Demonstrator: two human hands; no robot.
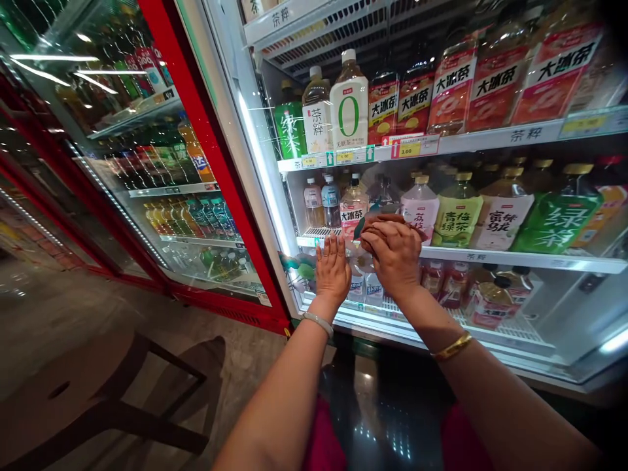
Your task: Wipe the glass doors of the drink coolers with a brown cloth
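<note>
My left hand (333, 271) is in front of the cooler's lower part, back upward and fingers stretched out, with nothing visibly gripped. Just to its right, my right hand (396, 254) has curled fingers over something brownish and teal whose shape I cannot make out. Partly see-through flower-like shapes in green and pale tones (300, 271) show around both hands. Behind my right hand, a pink-labelled bottle (420, 204) stands on the middle shelf, and an iced tea bottle (353, 204) stands above and between the hands.
Drink bottles fill the upper shelf (471, 136) and middle shelf (495, 256). More bottles (493, 301) stand at the bottom. At the left is a red-framed cooler door (230, 157). A brown stool (93, 392) stands on the floor at the lower left.
</note>
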